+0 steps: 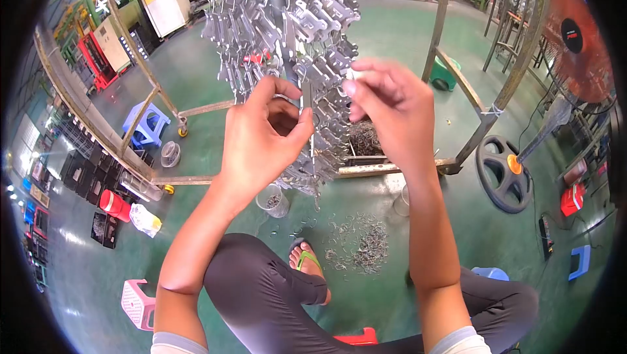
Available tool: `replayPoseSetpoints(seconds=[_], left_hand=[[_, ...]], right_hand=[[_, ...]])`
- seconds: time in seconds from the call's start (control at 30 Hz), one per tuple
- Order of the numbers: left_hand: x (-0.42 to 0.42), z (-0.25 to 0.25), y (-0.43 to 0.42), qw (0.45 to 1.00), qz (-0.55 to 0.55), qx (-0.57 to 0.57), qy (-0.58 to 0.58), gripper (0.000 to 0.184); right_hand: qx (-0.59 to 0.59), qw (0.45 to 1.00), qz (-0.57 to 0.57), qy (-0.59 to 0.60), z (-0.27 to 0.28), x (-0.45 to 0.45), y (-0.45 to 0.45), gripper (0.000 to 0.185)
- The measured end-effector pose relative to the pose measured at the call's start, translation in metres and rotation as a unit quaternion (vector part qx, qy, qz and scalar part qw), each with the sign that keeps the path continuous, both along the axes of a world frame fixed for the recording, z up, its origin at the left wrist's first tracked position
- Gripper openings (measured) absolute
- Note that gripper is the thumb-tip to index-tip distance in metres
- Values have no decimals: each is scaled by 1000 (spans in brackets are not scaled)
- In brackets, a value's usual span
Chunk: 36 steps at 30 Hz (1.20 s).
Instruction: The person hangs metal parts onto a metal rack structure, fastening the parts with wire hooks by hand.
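Rows of grey stamped metal brackets (320,21) hang in a tall cluster in front of me. My left hand (261,138) is at the cluster's lower middle, thumb and index finger closed on the edge of a narrow flat metal piece (307,96). My right hand (395,109) is at the cluster's right side, with thumb and forefinger curled toward each other beside the hanging brackets. Its fingers are slightly blurred, and whatever small thing is between them cannot be made out.
A metal frame (499,102) on casters surrounds the brackets. Small wire hooks (369,246) lie in a pile on the green floor near a clear plastic cup (272,202). A standing fan (575,40) is at right, a blue stool (147,122) at left, a pink stool (137,302) at lower left.
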<state>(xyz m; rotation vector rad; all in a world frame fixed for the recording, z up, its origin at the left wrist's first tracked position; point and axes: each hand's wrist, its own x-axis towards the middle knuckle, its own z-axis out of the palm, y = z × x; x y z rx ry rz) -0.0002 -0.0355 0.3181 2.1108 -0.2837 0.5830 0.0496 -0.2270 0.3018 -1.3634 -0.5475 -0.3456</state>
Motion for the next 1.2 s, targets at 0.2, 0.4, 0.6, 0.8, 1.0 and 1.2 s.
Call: replayPoseSetpoints(seconds=[0.2, 0.4, 0.6, 0.8, 1.0, 1.2], left_hand=[[-1, 1, -1, 1000, -12, 7, -25, 23], [-2, 1, 3, 999, -7, 10, -51, 22], [0, 38, -4, 987, 84, 22, -137, 30], [17, 49, 2, 972, 102, 69, -201, 34], [18, 53, 5, 986, 100, 4, -136, 34], [24, 52, 9, 989, 111, -21, -93, 36]], right_hand=[[-188, 970, -18, -154, 32, 22, 14, 15], [-212, 970, 22, -118, 39, 24, 19, 18], [-244, 960, 40, -127, 45, 27, 18, 16], [-275, 951, 50, -136, 51, 25, 18, 14], [-198, 966, -17, -164, 41, 16, 26, 12], [-86, 992, -24, -89, 26, 8, 31, 15]])
